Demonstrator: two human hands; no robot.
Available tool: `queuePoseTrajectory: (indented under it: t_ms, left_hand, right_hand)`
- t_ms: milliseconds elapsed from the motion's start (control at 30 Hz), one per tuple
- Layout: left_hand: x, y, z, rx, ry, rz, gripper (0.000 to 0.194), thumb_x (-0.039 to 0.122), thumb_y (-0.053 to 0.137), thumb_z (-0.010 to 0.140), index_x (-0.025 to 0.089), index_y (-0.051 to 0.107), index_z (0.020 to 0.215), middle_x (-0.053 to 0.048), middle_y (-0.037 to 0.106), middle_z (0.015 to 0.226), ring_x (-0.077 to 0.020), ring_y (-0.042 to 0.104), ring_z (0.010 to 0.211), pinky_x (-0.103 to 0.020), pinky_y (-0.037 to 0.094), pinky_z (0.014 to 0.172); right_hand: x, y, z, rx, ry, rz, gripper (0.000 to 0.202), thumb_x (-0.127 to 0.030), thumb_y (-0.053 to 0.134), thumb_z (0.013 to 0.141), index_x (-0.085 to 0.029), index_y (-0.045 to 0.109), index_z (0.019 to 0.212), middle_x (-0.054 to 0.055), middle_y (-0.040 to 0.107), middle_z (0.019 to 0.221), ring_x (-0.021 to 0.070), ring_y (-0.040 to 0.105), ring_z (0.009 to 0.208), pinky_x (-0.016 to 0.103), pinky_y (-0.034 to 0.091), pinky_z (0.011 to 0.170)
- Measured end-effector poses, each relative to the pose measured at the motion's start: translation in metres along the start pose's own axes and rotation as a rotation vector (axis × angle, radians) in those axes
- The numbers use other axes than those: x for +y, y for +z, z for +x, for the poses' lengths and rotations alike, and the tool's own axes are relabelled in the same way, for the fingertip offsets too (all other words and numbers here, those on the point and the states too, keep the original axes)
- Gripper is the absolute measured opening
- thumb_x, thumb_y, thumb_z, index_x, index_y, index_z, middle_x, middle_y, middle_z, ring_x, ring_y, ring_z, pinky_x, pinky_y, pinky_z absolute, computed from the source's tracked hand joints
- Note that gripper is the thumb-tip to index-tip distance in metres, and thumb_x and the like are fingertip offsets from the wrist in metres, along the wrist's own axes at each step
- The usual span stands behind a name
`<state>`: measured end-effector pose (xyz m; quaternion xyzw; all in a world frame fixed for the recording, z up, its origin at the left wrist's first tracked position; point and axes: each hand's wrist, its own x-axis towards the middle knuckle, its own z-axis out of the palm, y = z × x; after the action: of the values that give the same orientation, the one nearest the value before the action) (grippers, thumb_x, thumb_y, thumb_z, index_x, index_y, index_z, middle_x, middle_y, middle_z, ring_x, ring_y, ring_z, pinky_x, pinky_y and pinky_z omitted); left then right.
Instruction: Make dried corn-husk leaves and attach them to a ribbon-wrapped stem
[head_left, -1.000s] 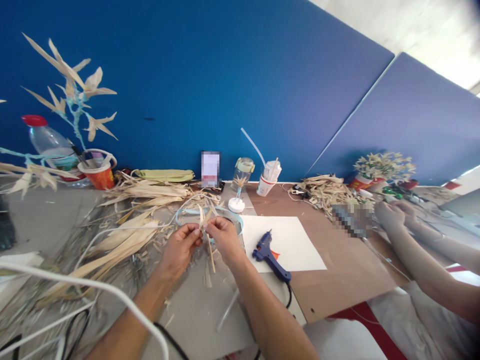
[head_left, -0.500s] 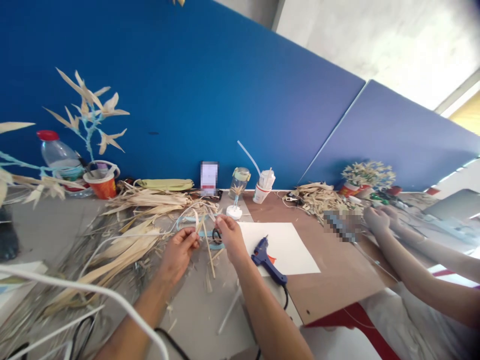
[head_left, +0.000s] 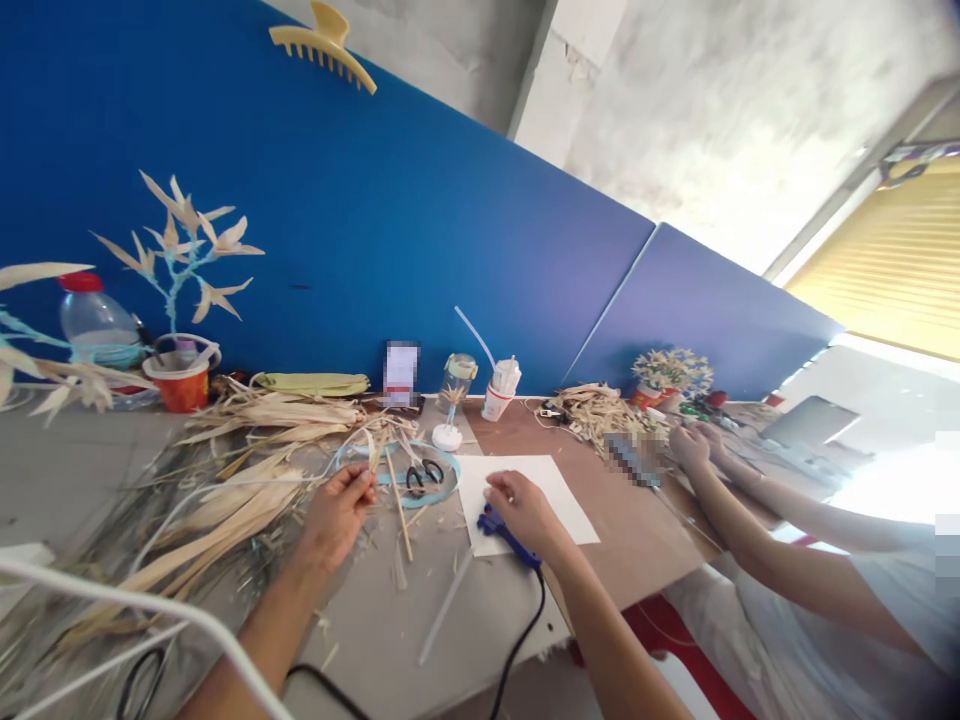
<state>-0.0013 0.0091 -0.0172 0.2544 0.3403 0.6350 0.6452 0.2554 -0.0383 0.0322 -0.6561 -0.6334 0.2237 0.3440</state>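
My left hand (head_left: 341,510) is closed in a pinch on a small pale strip of corn husk (head_left: 373,452), whose tip rises above the fingers. My right hand (head_left: 529,508) is over the blue glue gun (head_left: 511,538), its fingers loosely curved and apart, partly hiding the gun. The gun lies on a sheet of white paper (head_left: 559,500), its black cord running toward me. Between my hands, scissors (head_left: 424,477) with black handles rest among loops of light blue ribbon (head_left: 451,490). A thin straw-coloured stick (head_left: 399,505) lies beside them.
Dried corn husks (head_left: 262,485) cover the left of the table. A white cable (head_left: 187,605) crosses the near left. Behind are a clear bottle (head_left: 457,375), a white paper cup (head_left: 496,402) and a phone (head_left: 401,375). At right, another person's hands (head_left: 690,447) work near more husks.
My right hand has moved right, away from my left hand, to over the glue gun. The scissors show uncovered. My left hand keeps its pinch. The view has shifted right.
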Motion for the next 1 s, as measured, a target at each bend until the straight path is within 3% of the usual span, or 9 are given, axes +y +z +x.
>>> queuePoseTrajectory:
  t_ms: [67,167,433,500,600,700,800,900,1000]
  left_hand:
    - [-0.001,0.000,0.001,0.005,0.009,0.004,0.031,0.024,0.086,0.049,0.015,0.067,0.071,0.002,0.062,0.062,-0.0056,0.050,0.051,-0.016,0.043,0.049]
    - [-0.003,-0.001,0.002,-0.001,0.011,0.012,0.031,0.024,0.086,0.049,0.015,0.067,0.071,0.002,0.062,0.061,-0.0062,0.050,0.051,-0.016,0.044,0.050]
    - [-0.006,-0.006,0.004,-0.012,0.017,0.030,0.034,0.028,0.087,0.049,0.015,0.067,0.072,0.002,0.062,0.063,-0.0064,0.050,0.054,-0.016,0.044,0.052]
    - [-0.006,-0.006,0.004,-0.008,0.022,0.021,0.034,0.028,0.087,0.049,0.014,0.067,0.073,0.002,0.062,0.062,-0.0061,0.050,0.054,-0.016,0.043,0.052]
    - [-0.006,-0.005,0.004,-0.008,0.018,0.006,0.032,0.027,0.087,0.049,0.015,0.067,0.071,0.002,0.061,0.062,-0.0059,0.049,0.053,-0.015,0.043,0.052]
    - [-0.006,-0.004,0.004,-0.020,0.009,-0.003,0.030,0.026,0.086,0.051,0.015,0.067,0.071,0.002,0.062,0.063,-0.0062,0.050,0.054,-0.015,0.044,0.052]
    - [-0.006,-0.004,0.004,-0.028,0.000,-0.010,0.028,0.025,0.085,0.053,0.015,0.067,0.073,0.001,0.062,0.064,-0.0064,0.051,0.055,-0.016,0.044,0.053]
    - [-0.006,-0.004,0.003,-0.003,-0.005,-0.031,0.031,0.024,0.086,0.050,0.014,0.067,0.072,0.001,0.062,0.063,-0.0063,0.051,0.053,-0.016,0.044,0.051]
    - [-0.005,-0.005,0.003,0.026,0.016,-0.021,0.033,0.026,0.087,0.048,0.015,0.067,0.072,0.002,0.062,0.061,-0.0065,0.051,0.051,-0.017,0.043,0.050]
  right_hand:
    - [0.026,-0.009,-0.014,0.045,0.057,-0.254,0.023,-0.029,0.058,0.076,-0.015,0.069,0.091,0.013,0.065,0.094,0.0251,0.062,0.084,0.037,0.045,0.079]
    - [0.052,-0.010,-0.030,0.012,0.136,-0.471,0.033,-0.028,0.062,0.075,-0.014,0.068,0.104,0.019,0.061,0.106,0.0314,0.061,0.099,0.038,0.044,0.084]
    - [0.057,0.007,-0.033,-0.139,0.168,-0.512,0.045,-0.018,0.058,0.073,-0.012,0.060,0.117,0.016,0.054,0.114,0.0263,0.063,0.096,0.035,0.046,0.086]
    - [0.063,0.005,-0.031,-0.110,0.131,-0.436,0.042,-0.015,0.055,0.072,-0.014,0.062,0.114,0.015,0.054,0.113,0.0252,0.062,0.097,0.035,0.045,0.089]
    - [0.071,-0.007,-0.029,0.033,0.083,-0.187,0.037,-0.018,0.056,0.070,-0.016,0.063,0.107,0.014,0.055,0.111,0.0254,0.059,0.097,0.037,0.044,0.090]
    - [0.068,-0.027,-0.028,0.097,0.111,0.275,0.032,-0.033,0.059,0.073,-0.019,0.063,0.102,0.008,0.059,0.084,0.0227,0.058,0.076,0.036,0.046,0.072]
    - [0.047,-0.041,-0.024,0.113,0.096,0.706,0.034,-0.047,0.060,0.073,-0.020,0.062,0.094,0.002,0.053,0.065,0.0171,0.049,0.059,0.031,0.040,0.058]
    - [0.019,-0.034,-0.018,-0.010,0.027,0.884,0.041,-0.049,0.069,0.066,-0.019,0.063,0.093,-0.002,0.048,0.059,0.0130,0.041,0.052,0.028,0.033,0.054]
    - [-0.007,-0.007,-0.010,-0.245,0.030,0.895,0.038,-0.045,0.073,0.067,-0.017,0.064,0.091,-0.003,0.047,0.055,0.0115,0.040,0.051,0.027,0.030,0.053]
